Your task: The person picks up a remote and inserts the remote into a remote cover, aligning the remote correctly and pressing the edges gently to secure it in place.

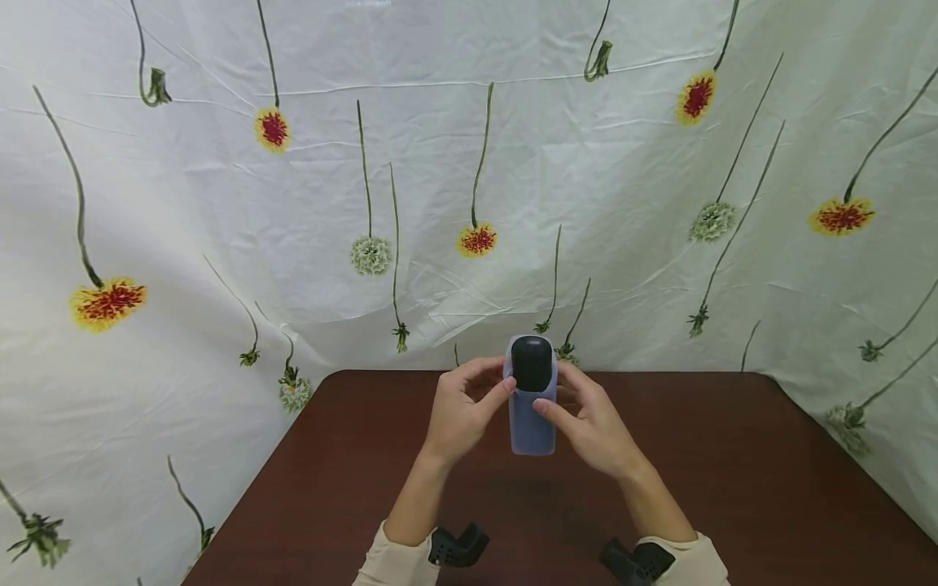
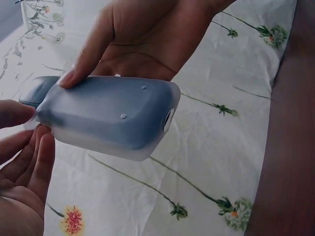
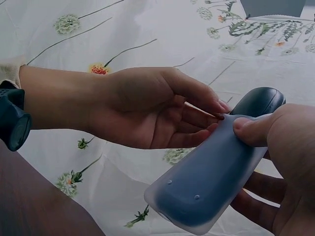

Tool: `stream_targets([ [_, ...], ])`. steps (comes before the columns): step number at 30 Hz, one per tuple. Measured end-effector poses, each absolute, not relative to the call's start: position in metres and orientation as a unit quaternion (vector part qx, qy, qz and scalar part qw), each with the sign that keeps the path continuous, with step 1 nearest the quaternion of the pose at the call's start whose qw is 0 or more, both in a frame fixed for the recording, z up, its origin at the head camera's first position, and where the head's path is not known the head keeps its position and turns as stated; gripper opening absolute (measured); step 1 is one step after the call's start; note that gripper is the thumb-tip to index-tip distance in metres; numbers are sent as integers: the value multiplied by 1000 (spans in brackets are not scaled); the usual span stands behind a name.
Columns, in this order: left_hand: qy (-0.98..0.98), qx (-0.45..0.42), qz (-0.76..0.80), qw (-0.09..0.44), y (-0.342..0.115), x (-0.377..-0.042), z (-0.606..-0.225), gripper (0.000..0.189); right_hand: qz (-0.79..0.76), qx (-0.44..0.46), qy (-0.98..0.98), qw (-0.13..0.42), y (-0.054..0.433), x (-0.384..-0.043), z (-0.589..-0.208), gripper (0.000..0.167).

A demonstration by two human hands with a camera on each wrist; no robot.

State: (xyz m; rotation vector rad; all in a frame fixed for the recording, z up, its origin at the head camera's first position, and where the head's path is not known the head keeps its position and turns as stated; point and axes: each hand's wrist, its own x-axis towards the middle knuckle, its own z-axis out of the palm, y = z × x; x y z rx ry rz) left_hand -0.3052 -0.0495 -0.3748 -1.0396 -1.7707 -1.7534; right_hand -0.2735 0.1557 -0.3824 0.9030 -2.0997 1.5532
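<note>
A dark, rounded handheld device, its kind unclear, sits partly inside a translucent sleeve (image 1: 533,427), held upright above the table in the head view. The device's glossy dark end (image 1: 531,364) shows at the sleeve's opening; the covered part looks blue through the material. My left hand (image 1: 456,411) pinches the sleeve's rim beside that opening between thumb and fingers. From the other side my right hand (image 1: 597,427) grips the sleeve, its thumb (image 3: 253,130) pressed on the front face. Two small raised dots and an end cutout mark the sleeve's lower part in the left wrist view.
Below the hands lies a dark reddish-brown table (image 1: 352,488). White cloth with printed flowers (image 1: 425,179) hangs behind and around it. Each wrist wears a black camera mount, one on the left (image 1: 459,545) and one on the right (image 1: 637,561).
</note>
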Motion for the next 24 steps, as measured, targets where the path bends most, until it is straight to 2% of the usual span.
stream_targets([
  [5, -637, -354, -640, 245, -46, -304, -374, 40, 531, 320, -760, 197, 155, -274, -382, 49],
  [8, -658, -343, -604, 291, -47, -305, -375, 33, 513, 329, -767, 201, 153, -275, -383, 48],
  [11, -683, -335, -563, 323, -50, -306, -375, 18, 500, 341, -770, 203, 152, -276, -383, 46],
  [15, -704, -344, -536, 314, -56, -308, -375, 6, 492, 347, -773, 199, 155, -276, -383, 46],
  [18, -707, -351, -532, 308, -59, -311, -375, 9, 490, 351, -775, 188, 157, -275, -382, 46],
  [24, -689, -367, -515, 354, -59, -314, -376, 14, 491, 348, -782, 164, 159, -275, -381, 46],
])
